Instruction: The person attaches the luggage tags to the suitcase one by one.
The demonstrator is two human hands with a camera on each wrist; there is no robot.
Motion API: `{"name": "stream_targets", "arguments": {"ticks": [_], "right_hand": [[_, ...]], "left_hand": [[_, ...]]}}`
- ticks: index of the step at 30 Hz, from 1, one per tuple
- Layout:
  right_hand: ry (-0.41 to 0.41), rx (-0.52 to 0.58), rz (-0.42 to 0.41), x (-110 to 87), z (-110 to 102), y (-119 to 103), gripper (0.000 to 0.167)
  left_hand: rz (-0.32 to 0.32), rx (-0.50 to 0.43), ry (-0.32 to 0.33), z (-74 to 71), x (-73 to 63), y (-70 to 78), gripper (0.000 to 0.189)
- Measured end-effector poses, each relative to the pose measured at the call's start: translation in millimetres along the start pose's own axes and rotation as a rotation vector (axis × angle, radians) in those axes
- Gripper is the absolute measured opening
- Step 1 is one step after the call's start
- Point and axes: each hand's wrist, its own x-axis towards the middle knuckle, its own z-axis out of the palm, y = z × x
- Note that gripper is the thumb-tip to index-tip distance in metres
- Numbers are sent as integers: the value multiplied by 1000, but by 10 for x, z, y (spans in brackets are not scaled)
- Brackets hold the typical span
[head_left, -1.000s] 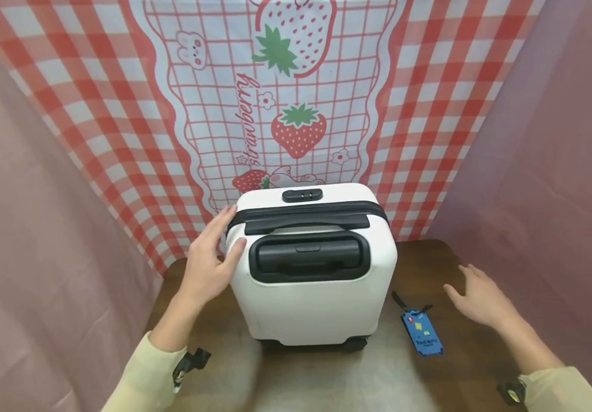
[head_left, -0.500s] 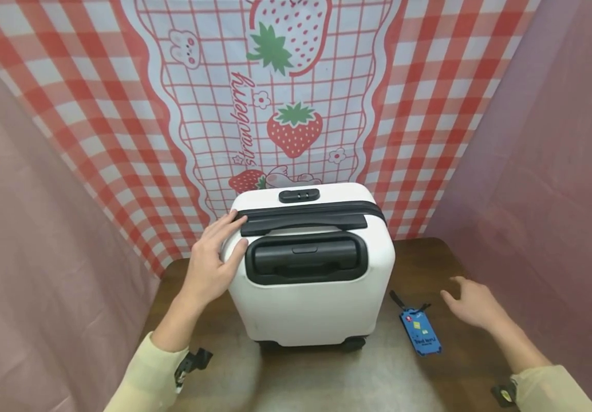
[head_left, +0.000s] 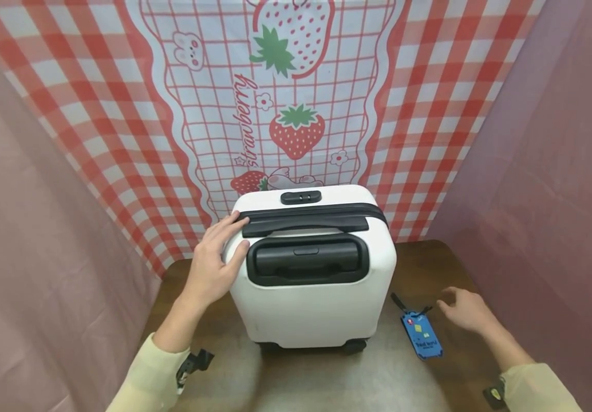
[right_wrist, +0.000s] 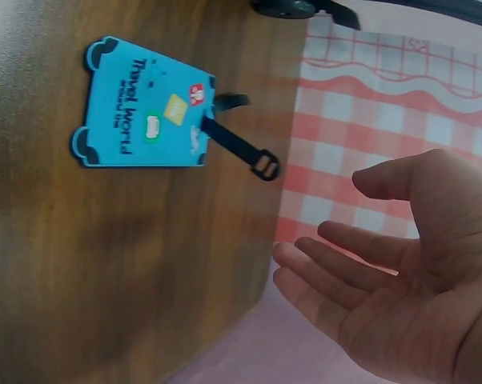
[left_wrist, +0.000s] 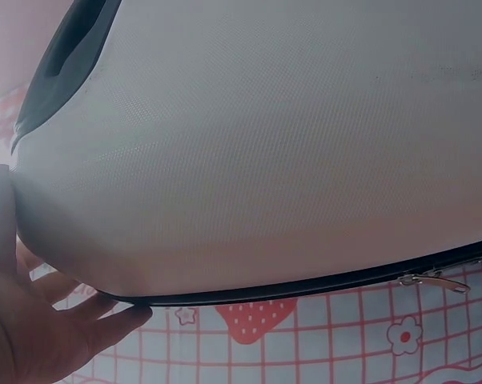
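A blue luggage tag (head_left: pixel 422 335) lies flat on a brown wooden table (head_left: pixel 218 332), face up, just to the right of a white suitcase (head_left: pixel 308 315) that stands upright on its wheels. The right hand (head_left: pixel 468 309) hovers near the tag, fingers loosely bent and parted from the thumb, holding nothing. The left hand (head_left: pixel 213 263) rests on the suitcase's upper left corner, fingers spread over the top and thumb on the front, touching without a closed grasp.

The step in hand appears to be a reach for the tag. It would likely go best with the left palm kept light, lest the wheeled case roll, and with thumb and fingertips taking the thin tag by its edges, clear of the loose strap (right_wrist: pixel 231 142).

The right wrist view reads "Travel World" on the tag and picks out the strap's buckle (right_wrist: pixel 265 165), too small to make out from the head. The left wrist view alone catches a metal zip pull (left_wrist: pixel 441 281) on the suitcase's side. Only the head view takes in the combination lock (head_left: pixel 301 197), in front of a strawberry-print cloth (head_left: pixel 430 114).
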Motion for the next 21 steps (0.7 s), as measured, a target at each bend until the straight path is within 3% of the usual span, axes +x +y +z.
{"name": "stream_targets", "arguments": {"ticks": [12,18,21], "right_hand": [[-36,65,53,-1,258,203,43],[-35,97,79,124,360,181,47],[-52,111,111,61,416,241,50]], "left_hand": [[-2,-1,-8,35,-20,10,48],[0,16,-6,-14,10,21,48],[-14,8,-3,50,-28,36,48]]}}
